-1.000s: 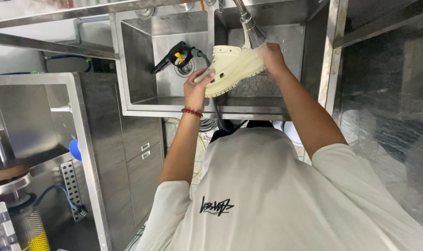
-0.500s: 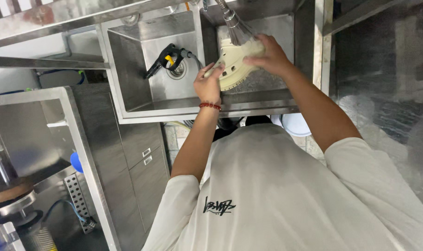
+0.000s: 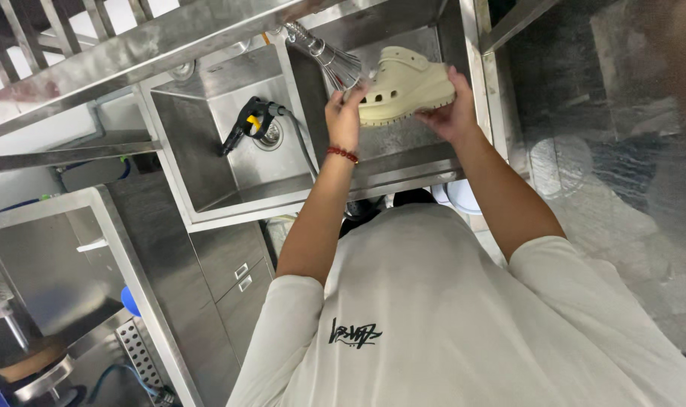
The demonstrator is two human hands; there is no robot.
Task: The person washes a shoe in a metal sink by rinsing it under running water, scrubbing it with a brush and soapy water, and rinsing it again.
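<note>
Now the cream clog (image 3: 403, 84) sits the other way up from half a second ago: then its ridged sole faced the viewer under the spray head, and at this moment the rounded upper with its vent holes is on top and the thick sole points toward the right wall of the right sink basin (image 3: 403, 154). The shoe is held in the air over that basin, close beneath the sprung pull-down faucet (image 3: 335, 64), whose spray head hangs just above the toe end. The left hand (image 3: 344, 119) grips the toe, fingers curled over its front edge, a red bead bracelet (image 3: 343, 154) on the wrist. The right hand (image 3: 450, 113) cups the heel and sole from beneath, thumb up along the side, fingers wrapped underneath and mostly hidden. Both hands are closed on the shoe. Turning it over puts the top surface nearest the spray head, so I judge the rinsing has gone from the sole to the upper. To the left of that basin, in the neighbouring basin, a black and yellow spray gun (image 3: 251, 122) lies near the drain, untouched.
</note>
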